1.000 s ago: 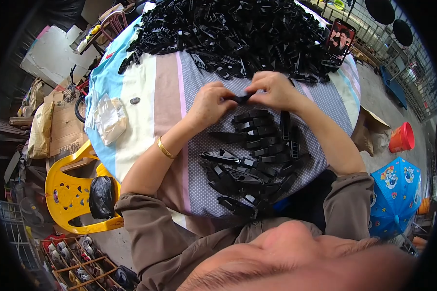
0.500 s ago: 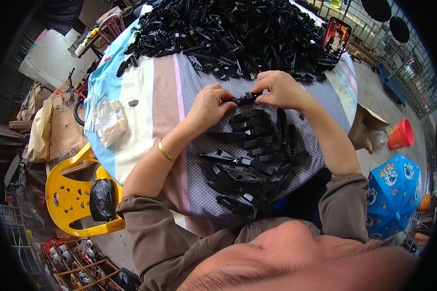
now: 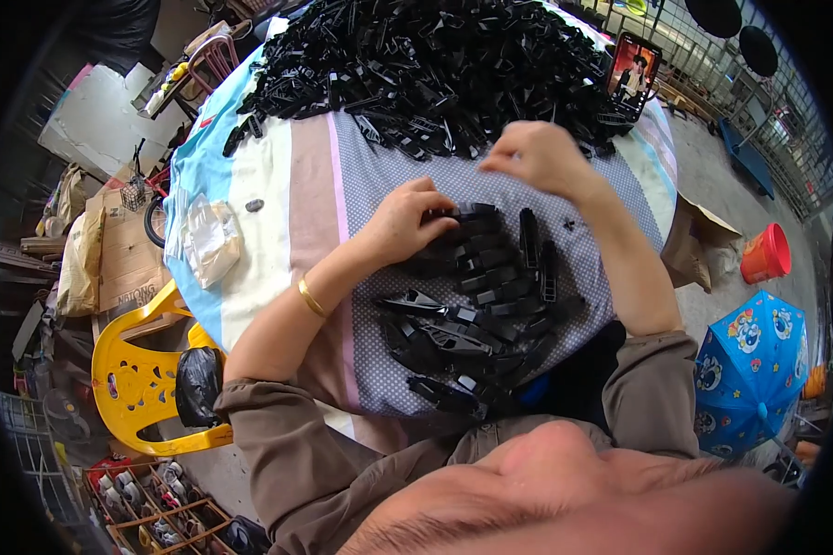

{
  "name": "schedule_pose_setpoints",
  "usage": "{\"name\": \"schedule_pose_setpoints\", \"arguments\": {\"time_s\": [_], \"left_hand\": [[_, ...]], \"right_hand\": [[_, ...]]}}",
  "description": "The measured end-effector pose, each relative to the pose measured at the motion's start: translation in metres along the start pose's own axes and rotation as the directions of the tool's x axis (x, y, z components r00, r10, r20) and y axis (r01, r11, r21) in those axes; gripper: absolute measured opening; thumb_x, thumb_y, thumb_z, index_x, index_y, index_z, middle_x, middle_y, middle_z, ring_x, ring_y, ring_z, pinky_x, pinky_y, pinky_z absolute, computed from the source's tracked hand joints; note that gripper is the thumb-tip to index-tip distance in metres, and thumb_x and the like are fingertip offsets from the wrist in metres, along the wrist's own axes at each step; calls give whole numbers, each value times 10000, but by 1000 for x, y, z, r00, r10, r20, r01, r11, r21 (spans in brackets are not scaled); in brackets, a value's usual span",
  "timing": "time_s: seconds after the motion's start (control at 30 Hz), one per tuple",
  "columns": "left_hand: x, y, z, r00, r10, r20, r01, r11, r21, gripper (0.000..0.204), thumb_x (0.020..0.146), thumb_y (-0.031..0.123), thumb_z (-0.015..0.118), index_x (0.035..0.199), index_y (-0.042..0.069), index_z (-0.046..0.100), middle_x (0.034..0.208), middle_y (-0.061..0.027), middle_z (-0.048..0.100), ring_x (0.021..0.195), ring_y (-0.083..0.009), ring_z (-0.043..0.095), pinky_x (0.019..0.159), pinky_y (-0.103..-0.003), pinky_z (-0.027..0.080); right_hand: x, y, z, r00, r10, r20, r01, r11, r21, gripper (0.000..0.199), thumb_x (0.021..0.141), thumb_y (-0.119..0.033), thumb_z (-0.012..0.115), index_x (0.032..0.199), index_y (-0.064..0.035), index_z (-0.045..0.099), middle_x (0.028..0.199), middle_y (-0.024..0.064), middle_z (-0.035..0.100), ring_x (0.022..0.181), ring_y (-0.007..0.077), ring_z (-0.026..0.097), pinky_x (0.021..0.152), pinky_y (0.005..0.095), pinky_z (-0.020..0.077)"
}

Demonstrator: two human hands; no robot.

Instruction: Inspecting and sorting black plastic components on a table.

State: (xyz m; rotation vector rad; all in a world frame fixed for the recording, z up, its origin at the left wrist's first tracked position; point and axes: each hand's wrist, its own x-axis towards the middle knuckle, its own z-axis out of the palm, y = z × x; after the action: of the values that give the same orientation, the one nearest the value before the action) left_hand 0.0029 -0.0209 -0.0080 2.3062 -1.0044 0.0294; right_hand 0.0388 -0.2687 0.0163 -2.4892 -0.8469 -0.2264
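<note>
**Small stack done, big heap waiting**

Head view: the left hand (image 3: 407, 222) is pressing closed fingers on the stacked black clips (image 3: 491, 268). The right hand (image 3: 537, 157), fingers pinched, contents unclear, is reaching toward the large loose heap (image 3: 435, 65), seemingly mostly unsorted, on the cloth-covered table (image 3: 278, 203).
</note>
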Motion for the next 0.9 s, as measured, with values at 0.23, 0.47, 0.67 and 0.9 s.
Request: {"name": "schedule_pose_setpoints", "arguments": {"time_s": [0.23, 0.47, 0.67, 0.9], "left_hand": [[29, -37, -23, 972, 156, -178, -52, 873, 484, 254, 816, 82, 572, 1050, 29, 653, 1043, -111, 622, 1032, -271, 553, 882, -362, 452], [41, -58, -25, 981, 107, -162, 2, 827, 563, 265, 758, 61, 618, 1022, 44, 637, 950, -82, 621, 981, -276, 547, 848, -390, 456], [13, -3, -9, 988, -86, -131, 119, 954, 276, 181, 803, 149, 642, 943, 34, 646, 886, -139, 612, 824, -332, 602, 751, -398, 481], [12, -25, -9, 902, -358, -241, 390, 915, 103, 342, 860, 179, 572, 1172, 40, 594, 860, -153, 661, 770, -302, 650, 681, -362, 497]], "right_hand": [[-12, 18, -25, 957, 285, 55, -242, 889, -389, 418, 703, -423, 737, 930, -75, 694, 843, 103, 672, 830, 269, 651, 742, 373, 509], [-3, 9, 6, 993, 80, 88, -52, 958, -282, 245, 797, -227, 638, 996, -95, 692, 940, 88, 642, 967, 273, 604, 799, 375, 499], [1, 0, 27, 998, 38, 40, -41, 997, 60, 270, 898, -200, 544, 1137, -80, 583, 945, 168, 664, 863, 338, 631, 764, 409, 494], [-1, 8, 14, 989, 52, 137, -61, 996, 66, 314, 815, -236, 664, 1067, -59, 607, 889, 130, 659, 842, 313, 633, 751, 391, 500]]}}
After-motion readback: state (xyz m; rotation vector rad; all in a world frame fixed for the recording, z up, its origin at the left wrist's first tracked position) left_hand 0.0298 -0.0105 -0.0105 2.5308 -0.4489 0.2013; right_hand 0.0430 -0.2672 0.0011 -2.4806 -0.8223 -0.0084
